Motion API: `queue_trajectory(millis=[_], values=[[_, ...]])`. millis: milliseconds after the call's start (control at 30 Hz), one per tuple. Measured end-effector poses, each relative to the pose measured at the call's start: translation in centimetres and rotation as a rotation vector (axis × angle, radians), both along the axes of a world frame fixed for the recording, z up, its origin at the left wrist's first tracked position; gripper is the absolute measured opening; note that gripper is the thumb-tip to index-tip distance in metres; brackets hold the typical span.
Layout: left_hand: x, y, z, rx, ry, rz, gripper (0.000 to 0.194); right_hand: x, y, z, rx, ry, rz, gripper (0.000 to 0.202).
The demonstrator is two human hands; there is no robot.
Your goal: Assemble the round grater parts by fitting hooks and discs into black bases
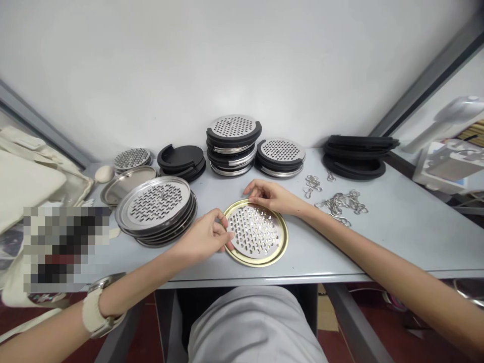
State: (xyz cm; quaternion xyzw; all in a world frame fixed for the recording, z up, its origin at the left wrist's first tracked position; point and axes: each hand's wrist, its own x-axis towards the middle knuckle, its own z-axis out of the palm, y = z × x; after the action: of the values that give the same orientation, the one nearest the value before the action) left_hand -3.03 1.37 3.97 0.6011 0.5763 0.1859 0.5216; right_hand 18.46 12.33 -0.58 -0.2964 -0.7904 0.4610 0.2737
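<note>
A perforated metal grater disc [255, 232] lies inside a shallow gold-rimmed dish [282, 252] near the table's front edge. At the left side of this pair, my left hand [209, 233] pinches the grater disc's edge, with its thumb over the metal and some fingers down by the gold rim. My right hand [270, 196] is at the far rim, fingers curled and thumb against the edge of the grater disc. Whether its fingertips also grip the dish cannot be made out. Left of my left hand stands a stack of metal dishes [177, 234] topped by another grater disc [157, 203].
Along the wall stand black ring holders [183, 156], a tall stack of assembled graters [231, 146] and a shorter grater stack [282, 156]. More black rings [353, 166] sit at right. Loose metal clips [344, 202] lie beyond my right forearm. A cream bag [34, 166] crowds the left.
</note>
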Motion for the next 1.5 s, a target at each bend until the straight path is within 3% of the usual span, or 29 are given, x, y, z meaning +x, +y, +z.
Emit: queue_trajectory(millis=[133,267,367,533,700,1033,1233,1500], values=[[-0.2,-0.1,-0.1,-0.002,0.042,0.017,0.022,0.0,-1.3,1.6,0.088,-0.086,0.029,0.025],[-0.2,-0.4,0.0,0.068,0.144,-0.016,0.019,-0.1,-3.1,3.5,0.279,-0.257,0.119,0.059],[-0.1,-0.5,0.1,0.124,0.246,-0.035,0.016,-0.3,-4.0,4.0,0.333,-0.342,0.155,0.065],[-0.2,-0.1,-0.3,0.222,0.358,-0.035,0.010,-0.4,-4.2,3.5,0.391,-0.382,0.193,0.065],[-0.8,0.0,-0.8,0.235,0.287,-0.055,0.011,-0.6,-4.1,3.1,0.431,-0.402,0.183,0.062],[-0.8,-2.2,-1.1,0.335,0.210,0.008,0.004,-1.0,-5.5,3.3,0.424,-0.410,0.141,0.084],[-0.8,-2.7,-1.7,0.403,0.202,0.015,0.007,-1.3,-6.2,2.1,0.456,-0.492,0.152,0.108],[-0.6,-3.2,-2.3,0.464,0.204,0.037,0.006,-1.4,-6.5,2.3,0.415,-0.536,0.188,0.112]])
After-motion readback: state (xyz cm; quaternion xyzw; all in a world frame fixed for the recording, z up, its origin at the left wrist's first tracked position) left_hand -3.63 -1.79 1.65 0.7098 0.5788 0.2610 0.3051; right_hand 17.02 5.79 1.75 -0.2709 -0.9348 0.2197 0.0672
